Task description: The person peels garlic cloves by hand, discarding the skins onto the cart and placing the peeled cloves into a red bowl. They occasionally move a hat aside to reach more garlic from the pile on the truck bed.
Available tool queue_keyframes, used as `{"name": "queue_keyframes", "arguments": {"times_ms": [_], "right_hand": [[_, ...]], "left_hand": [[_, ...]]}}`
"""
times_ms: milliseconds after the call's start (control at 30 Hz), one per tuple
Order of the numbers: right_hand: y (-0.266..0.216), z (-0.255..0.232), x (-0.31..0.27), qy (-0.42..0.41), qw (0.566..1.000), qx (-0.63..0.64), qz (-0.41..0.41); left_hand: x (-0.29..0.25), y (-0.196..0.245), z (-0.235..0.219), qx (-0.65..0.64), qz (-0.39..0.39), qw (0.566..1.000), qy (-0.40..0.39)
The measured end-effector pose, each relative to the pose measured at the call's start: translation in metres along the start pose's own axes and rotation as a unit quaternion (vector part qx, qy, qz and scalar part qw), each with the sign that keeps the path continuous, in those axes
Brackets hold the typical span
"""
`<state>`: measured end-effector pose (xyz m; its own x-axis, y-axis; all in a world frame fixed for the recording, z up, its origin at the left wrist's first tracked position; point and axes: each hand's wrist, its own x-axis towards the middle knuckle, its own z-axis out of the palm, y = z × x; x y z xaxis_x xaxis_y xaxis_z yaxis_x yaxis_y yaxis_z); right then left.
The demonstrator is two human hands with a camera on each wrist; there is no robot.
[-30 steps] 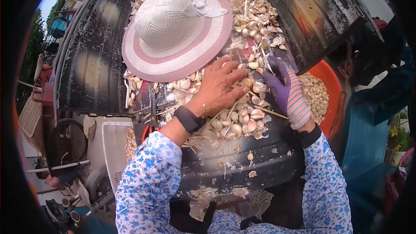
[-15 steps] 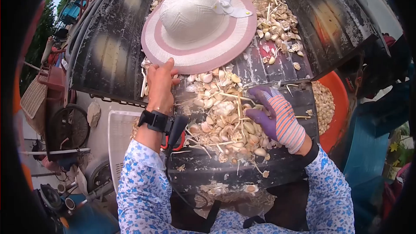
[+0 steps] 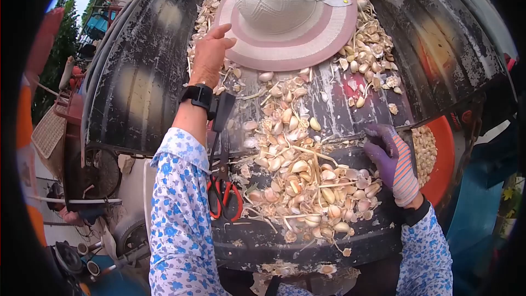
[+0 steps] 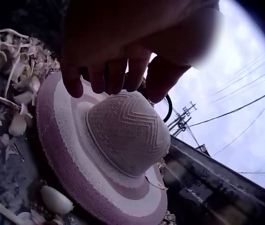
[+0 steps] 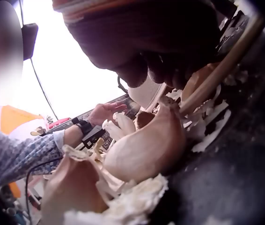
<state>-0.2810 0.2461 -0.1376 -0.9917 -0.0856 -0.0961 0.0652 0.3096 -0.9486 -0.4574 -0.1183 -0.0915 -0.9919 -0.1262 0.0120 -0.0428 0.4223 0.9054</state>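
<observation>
My bare left hand (image 3: 211, 52) is at the left brim of a white and pink sun hat (image 3: 285, 38). In the left wrist view its fingers (image 4: 116, 77) hang spread over the knitted crown, thumb apart. My right hand (image 3: 392, 164) wears a purple glove with a striped cuff. It rests beside the right edge of a heap of garlic cloves (image 3: 329, 194), with a gap between thumb and fingers and nothing gripped. Large cloves (image 5: 146, 145) lie close under that hand in the right wrist view, near a dry stem (image 5: 226, 70).
Red-handled scissors (image 3: 233, 203) lie left of the heap, by my left sleeve. More garlic (image 3: 372, 57) lies around the hat on the black metal bed, between raised side panels (image 3: 131, 82). An orange tub (image 3: 444, 159) of cloves stands low at the right.
My left hand has left the garlic and gone to the hat, which has shifted away from me. The garlic heap now lies nearer me, and my right hand has moved to its right edge.
</observation>
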Motion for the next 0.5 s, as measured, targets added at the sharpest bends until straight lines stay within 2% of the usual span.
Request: {"name": "queue_keyframes", "arguments": {"times_ms": [33,100,133,167,200,300,333,433,467,500], "right_hand": [[0.001,0.0,0.0,0.003,0.999,0.028,0.015],[0.007,-0.003,0.002,0.008,0.995,0.084,0.045],[0.009,-0.004,0.003,0.008,0.998,0.061,0.029],[0.008,-0.002,0.003,0.011,0.996,0.076,0.034],[0.006,-0.002,0.002,0.014,0.995,0.092,0.04],[0.003,-0.004,0.003,0.011,0.996,0.074,0.044],[0.005,-0.005,0.003,0.01,0.997,0.067,0.042],[0.008,-0.005,0.004,0.009,0.997,0.064,0.037],[0.006,-0.004,0.003,0.011,0.996,0.073,0.04],[0.004,-0.003,0.004,0.013,0.996,0.082,0.041]], "left_hand": [[0.009,-0.017,-0.016,0.148,-0.024,0.988,0.033],[0.001,-0.046,-0.035,0.329,-0.095,0.934,0.098],[0.003,-0.083,-0.042,0.372,-0.051,0.921,0.107],[-0.005,-0.09,-0.039,0.415,-0.007,0.903,0.116],[-0.005,-0.095,-0.033,0.339,0.028,0.924,0.173],[0.021,-0.082,-0.036,0.331,0.002,0.943,0.043],[0.021,-0.073,-0.027,0.381,0.003,0.924,0.013],[0.023,-0.066,0.01,0.272,0.072,0.959,0.027],[0.029,-0.067,0.021,0.285,0.108,0.952,0.004],[0.019,-0.05,0.038,0.243,0.096,0.965,-0.012]]}}
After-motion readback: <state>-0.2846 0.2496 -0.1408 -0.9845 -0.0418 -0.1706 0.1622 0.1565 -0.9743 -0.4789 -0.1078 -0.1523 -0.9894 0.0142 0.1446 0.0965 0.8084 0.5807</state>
